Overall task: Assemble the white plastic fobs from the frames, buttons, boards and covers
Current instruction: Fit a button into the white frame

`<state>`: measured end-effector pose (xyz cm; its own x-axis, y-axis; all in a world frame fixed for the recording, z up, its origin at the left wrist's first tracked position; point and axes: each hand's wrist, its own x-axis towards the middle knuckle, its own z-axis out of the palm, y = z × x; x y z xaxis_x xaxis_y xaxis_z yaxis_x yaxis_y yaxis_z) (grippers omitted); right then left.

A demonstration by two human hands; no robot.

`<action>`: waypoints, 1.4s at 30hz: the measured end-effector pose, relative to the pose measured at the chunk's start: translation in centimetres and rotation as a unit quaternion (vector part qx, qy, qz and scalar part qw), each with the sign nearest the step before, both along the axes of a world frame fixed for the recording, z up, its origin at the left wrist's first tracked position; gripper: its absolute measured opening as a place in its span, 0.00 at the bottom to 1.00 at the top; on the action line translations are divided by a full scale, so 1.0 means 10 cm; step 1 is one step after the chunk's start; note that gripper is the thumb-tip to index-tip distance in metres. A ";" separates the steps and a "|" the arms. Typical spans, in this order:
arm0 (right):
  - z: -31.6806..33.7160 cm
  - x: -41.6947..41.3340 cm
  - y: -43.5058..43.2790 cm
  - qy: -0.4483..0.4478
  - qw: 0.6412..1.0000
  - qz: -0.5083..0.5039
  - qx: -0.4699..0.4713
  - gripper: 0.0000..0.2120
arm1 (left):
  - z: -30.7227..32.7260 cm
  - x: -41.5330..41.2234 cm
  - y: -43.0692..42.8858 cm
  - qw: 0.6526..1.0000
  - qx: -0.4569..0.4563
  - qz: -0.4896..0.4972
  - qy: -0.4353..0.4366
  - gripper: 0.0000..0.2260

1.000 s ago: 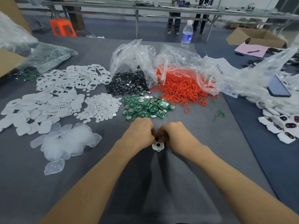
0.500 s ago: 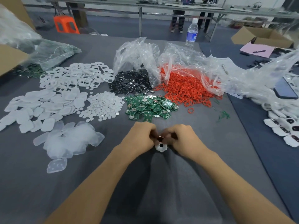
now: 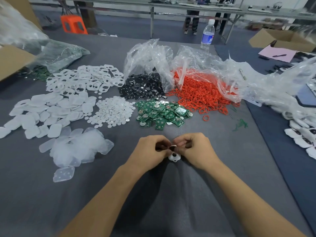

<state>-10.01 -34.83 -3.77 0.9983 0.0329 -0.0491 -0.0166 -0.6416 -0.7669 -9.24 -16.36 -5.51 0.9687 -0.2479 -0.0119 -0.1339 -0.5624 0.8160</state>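
Where the curled fingers (image 3: 158, 140) of the left hand (image 3: 148, 152) meet those of the right hand (image 3: 196, 149), one white fob (image 3: 174, 157) is pinched between them, just above the grey table (image 3: 153, 202). A dark round spot shows on its face. Its upper end is hidden by the fingertips, and there seems to be a small dark part there.

Just beyond the fingers: a pile of green boards (image 3: 162, 113).
Further beyond: black buttons (image 3: 143, 86) and orange rings (image 3: 201, 94), both spilling from clear bags.
Left of the fingers: white discs (image 3: 112, 112), white frames (image 3: 85, 79), white covers (image 3: 47, 110), clear covers (image 3: 77, 147).
Far right of the fingers: finished fobs (image 3: 301, 137).
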 end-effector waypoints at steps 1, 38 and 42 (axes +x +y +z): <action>0.00 0.01 0.01 -0.004 1.000 -0.002 0.001 0.09 | -0.01 0.00 0.00 1.000 -0.003 -0.001 -0.001 0.08; -0.02 -0.03 -0.08 -0.140 0.971 0.141 -0.132 0.08 | -0.22 -0.13 -0.05 0.991 -0.105 0.042 -0.078 0.10; 0.02 -0.01 -0.08 -0.138 0.968 0.147 -0.147 0.05 | -0.21 -0.14 -0.07 0.990 -0.107 0.051 -0.074 0.09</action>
